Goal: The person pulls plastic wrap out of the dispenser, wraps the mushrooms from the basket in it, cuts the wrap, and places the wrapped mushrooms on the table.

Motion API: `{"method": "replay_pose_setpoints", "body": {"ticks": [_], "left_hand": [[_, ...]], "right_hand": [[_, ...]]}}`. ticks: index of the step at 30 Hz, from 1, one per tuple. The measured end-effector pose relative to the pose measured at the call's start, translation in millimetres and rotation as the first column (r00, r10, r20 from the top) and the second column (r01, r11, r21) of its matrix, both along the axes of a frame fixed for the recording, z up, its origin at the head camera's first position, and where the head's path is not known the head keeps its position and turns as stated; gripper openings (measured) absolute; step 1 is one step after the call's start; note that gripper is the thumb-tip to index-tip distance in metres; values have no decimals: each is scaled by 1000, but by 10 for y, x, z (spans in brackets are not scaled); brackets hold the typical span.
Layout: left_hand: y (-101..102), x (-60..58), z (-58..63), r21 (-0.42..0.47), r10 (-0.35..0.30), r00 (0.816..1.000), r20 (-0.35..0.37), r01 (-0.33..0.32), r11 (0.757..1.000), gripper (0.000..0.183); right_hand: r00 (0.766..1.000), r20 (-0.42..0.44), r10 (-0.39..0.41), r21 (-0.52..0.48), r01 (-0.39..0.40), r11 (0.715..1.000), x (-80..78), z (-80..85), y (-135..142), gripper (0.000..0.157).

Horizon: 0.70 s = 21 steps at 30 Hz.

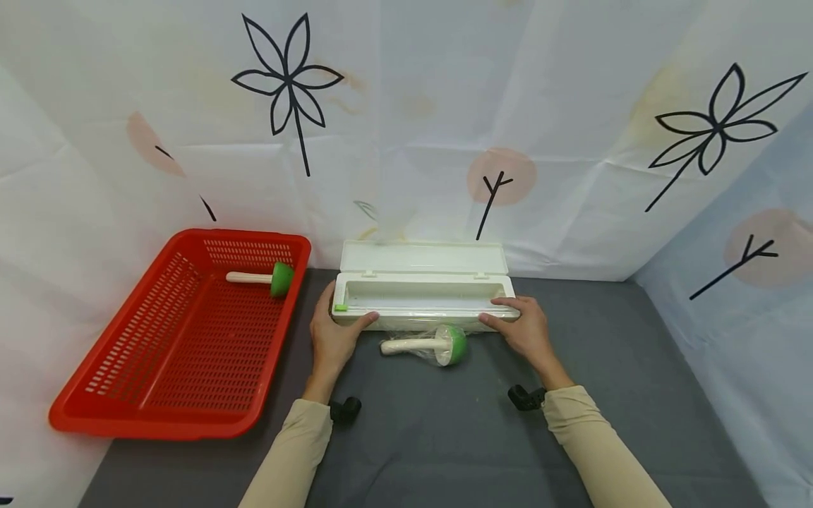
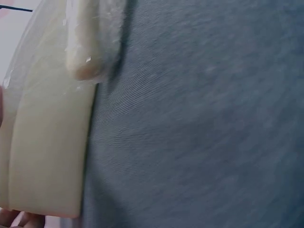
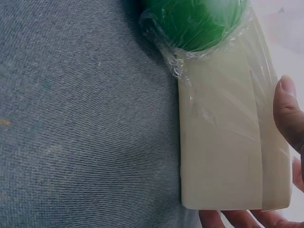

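Observation:
A white cling film dispenser [image 1: 424, 282] stands on the table with its lid [image 1: 424, 257] raised at the back. My left hand [image 1: 333, 342] grips its left end, thumb over the front edge. At the right end, my right hand [image 1: 527, 331] holds the box, with the thumb at the front and fingers under or behind the end. Just in front lies a mushroom-shaped thing [image 1: 416, 345] with a pale stem and green cap, wrapped in clear film. In the right wrist view, film runs from its green cap [image 3: 199, 21] onto the dispenser's front [image 3: 218, 142].
A red perforated basket [image 1: 190, 423] sits at the left. Inside it, a second green-capped mushroom-shaped thing [image 1: 250, 278] lies near the far right corner. Grey cloth [image 1: 444, 451] covers the table, and a patterned white curtain [image 1: 406, 106] hangs behind.

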<state>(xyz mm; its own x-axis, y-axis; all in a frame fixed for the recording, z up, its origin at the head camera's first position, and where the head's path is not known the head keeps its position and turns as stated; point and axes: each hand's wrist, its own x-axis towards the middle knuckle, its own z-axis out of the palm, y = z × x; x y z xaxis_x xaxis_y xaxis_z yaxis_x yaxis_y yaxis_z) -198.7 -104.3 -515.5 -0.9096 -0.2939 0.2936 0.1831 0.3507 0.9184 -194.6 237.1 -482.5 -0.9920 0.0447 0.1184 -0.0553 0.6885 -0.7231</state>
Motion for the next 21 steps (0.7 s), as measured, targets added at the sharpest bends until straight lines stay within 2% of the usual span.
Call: {"method": "replay_pose_setpoints", "body": {"ticks": [5, 10, 15, 21], "left_hand": [[32, 23, -62, 87, 8, 996, -83, -1, 996, 88], [67, 41, -80, 129, 31, 994, -100, -18, 991, 86], [93, 47, -81, 82, 28, 995, -94, -21, 996, 75], [104, 30, -76, -7, -56, 995, -86, 55, 998, 52]], "right_hand": [[1000, -16, -21, 10, 21, 1000, 7, -31, 3, 47], [999, -34, -37, 17, 37, 999, 12, -63, 6, 45], [997, -62, -44, 23, 46, 999, 16, -86, -2, 44], [996, -81, -48, 28, 50, 998, 24, -85, -14, 43]]}}
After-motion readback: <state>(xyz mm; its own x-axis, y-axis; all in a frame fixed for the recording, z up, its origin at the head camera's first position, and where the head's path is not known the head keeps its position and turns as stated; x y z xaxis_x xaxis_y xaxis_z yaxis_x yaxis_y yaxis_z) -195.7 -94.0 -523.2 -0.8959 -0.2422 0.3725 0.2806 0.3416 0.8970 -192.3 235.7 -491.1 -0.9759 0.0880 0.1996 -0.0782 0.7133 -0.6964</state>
